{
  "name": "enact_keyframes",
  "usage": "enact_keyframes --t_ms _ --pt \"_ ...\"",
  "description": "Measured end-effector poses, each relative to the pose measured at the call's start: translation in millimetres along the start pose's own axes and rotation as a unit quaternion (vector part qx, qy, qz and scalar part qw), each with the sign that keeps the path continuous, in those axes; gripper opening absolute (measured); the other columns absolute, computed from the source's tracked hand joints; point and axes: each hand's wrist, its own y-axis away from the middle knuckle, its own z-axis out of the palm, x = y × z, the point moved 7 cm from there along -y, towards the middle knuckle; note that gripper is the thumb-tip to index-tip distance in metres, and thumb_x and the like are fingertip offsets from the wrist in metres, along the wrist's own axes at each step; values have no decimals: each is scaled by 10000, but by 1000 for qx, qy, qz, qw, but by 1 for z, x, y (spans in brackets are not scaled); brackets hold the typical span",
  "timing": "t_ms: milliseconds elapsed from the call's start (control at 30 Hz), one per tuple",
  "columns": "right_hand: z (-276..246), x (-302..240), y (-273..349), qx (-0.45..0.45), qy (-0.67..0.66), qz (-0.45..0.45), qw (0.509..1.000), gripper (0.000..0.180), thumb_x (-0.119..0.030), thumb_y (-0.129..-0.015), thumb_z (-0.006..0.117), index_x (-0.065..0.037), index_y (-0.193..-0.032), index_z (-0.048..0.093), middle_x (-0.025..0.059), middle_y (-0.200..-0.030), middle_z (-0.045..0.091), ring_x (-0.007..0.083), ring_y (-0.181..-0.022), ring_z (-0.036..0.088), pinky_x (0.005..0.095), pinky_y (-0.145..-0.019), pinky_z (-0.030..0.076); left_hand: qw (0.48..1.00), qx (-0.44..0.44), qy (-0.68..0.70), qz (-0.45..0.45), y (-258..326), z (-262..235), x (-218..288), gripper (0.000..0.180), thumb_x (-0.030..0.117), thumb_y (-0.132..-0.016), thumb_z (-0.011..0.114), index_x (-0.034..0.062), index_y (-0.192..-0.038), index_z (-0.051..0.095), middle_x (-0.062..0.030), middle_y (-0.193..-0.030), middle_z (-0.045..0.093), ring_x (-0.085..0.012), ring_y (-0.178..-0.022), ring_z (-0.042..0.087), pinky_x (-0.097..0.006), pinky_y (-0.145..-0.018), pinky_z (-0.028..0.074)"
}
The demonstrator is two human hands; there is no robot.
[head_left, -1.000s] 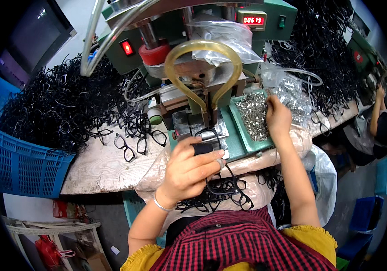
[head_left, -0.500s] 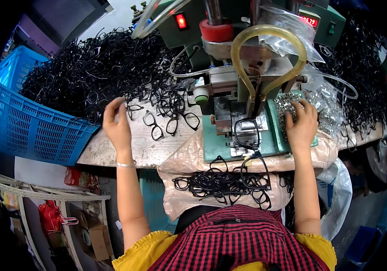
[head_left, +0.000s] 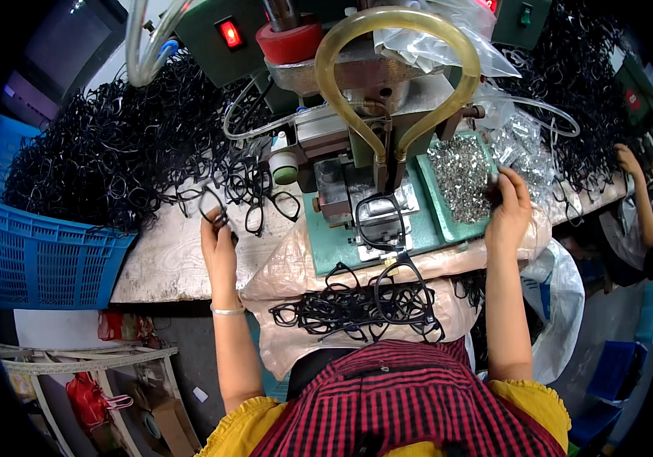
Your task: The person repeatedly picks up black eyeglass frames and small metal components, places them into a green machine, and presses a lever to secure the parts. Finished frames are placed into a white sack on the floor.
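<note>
My left hand (head_left: 220, 247) pinches a black eyeglass frame (head_left: 211, 202) over the worktop, beside a few loose frames. My right hand (head_left: 511, 206) is at the right rim of a green tray (head_left: 448, 225) of small shiny metal parts (head_left: 461, 179). Its fingers are curled together; whatever they hold is too small or hidden to tell. Between my hands, another black eyeglass frame (head_left: 405, 222) sits with one lens opening on the metal fixture of a green press (head_left: 326, 255) and the other hanging toward me. A heap of black frames (head_left: 326, 314) lies on the wrapped ledge before my apron.
A large pile of black frames (head_left: 105, 152) covers the back left, next to a blue crate (head_left: 52, 255). A yellowish hose (head_left: 325, 65) loops before the press. More frames (head_left: 570, 84) pile up at far right, where another person's hand (head_left: 630, 161) reaches in.
My left hand has taken hold of an eyeglass frame from the loose ones. My right hand has drawn from over the metal parts to the tray's right rim, fingers closing. The view has shifted.
</note>
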Motion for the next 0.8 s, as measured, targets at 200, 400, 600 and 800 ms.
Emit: enact_keyframes --t_ms 200,400,600,800 --pt "54 -14 10 -79 121 -41 989 149 -59 -868 673 -10 -1004 709 37 -944 704 93 -830 624 230 -779 494 995 -1 96 -26 20 40 34 232 317 -1005 504 118 -1088 592 61 -875 557 -27 -667 421 -176 -574 367" --pt "112 -81 53 -236 119 -140 954 113 -22 -806 670 -14 -910 713 73 -919 701 149 -863 649 273 -792 505 994 -3 106 38 14 37 -4 197 231 -1011 498 55 -1066 568 -34 -940 634 -86 -697 575 -208 -607 450" --pt "151 -76 82 -264 -33 -71 961 285 -5 -820 653 23 -1085 551 85 -951 666 134 -863 645 257 -801 487 942 2 265 206 52 61 90 128 104 -978 526 44 -1088 552 -131 -1004 651 -224 -911 644 -336 -745 544" --pt "159 -81 92 -283 -106 18 953 415 15 -848 628 29 -1228 460 98 -999 675 114 -936 622 237 -867 451 865 -145 167 451 78 94 224 142 85 -959 553 6 -1074 525 -203 -1048 616 -275 -960 631 -404 -742 593"
